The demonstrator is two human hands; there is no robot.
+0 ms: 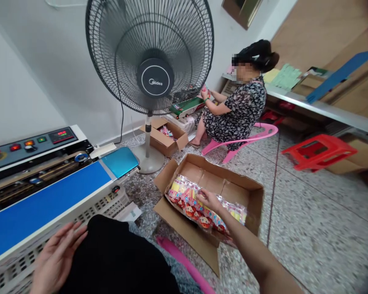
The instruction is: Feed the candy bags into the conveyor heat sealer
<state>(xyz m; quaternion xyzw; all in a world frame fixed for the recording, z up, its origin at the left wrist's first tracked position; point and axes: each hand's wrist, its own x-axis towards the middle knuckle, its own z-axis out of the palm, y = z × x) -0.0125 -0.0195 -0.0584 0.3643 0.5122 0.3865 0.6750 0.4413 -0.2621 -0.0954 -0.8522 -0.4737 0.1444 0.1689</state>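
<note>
My right hand point(209, 200) reaches into an open cardboard box point(254, 188) on the floor. Its fingers are curled in a pinch on a clear plastic packet in the row of packets point(190, 196). These packets are pink and yellow with red cartoon faces, lined up along the box's near side. The exact grip is partly hidden by the hand. My left hand point(59, 255) holds nothing, fingers stretched out close beside my black top. It is nearest to the machine with the blue conveyor belt point(64, 196), below the belt's near edge.
A Midea stand fan point(155, 77) rises beyond the machine. Behind it is another cardboard box point(165, 136) with packets. A co-worker point(245, 94) sits on a pink chair point(257, 132), handling something pink at a small green conveyor point(187, 105). A red stool point(319, 151) stands at right.
</note>
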